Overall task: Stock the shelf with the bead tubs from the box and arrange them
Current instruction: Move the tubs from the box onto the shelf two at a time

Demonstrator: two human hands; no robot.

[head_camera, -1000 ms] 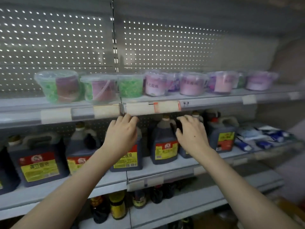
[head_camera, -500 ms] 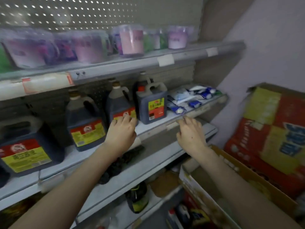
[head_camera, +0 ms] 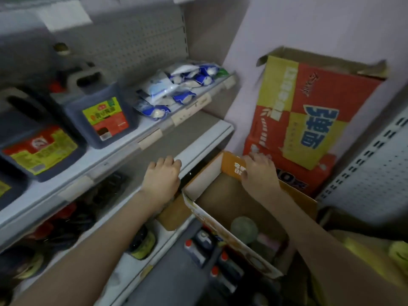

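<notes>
An open cardboard box (head_camera: 212, 219) stands on the floor at the right end of the shelving. Deep inside it lie bead tubs: one with a greenish round lid (head_camera: 244, 229) and a pink one (head_camera: 268, 241) beside it, both dim and blurred. My left hand (head_camera: 162, 177) hovers over the box's near-left corner, fingers loosely curled, holding nothing. Above the box's far orange flap hangs my right hand (head_camera: 259, 174), fingers spread downward and empty. The top shelf that carries the stocked tubs is out of frame.
Dark soy-sauce jugs (head_camera: 103, 115) and blue-white packets (head_camera: 176, 89) fill the middle shelf. Small bottles (head_camera: 141, 241) stand on the lower shelves and bottom ledge. A red and yellow carton (head_camera: 309, 120) leans on the wall behind the box. A perforated panel (head_camera: 373, 177) is at right.
My view has swung down and right, from the top shelf of tubs to the box on the floor. Both empty hands dropped from the shelf edge to just above the box.
</notes>
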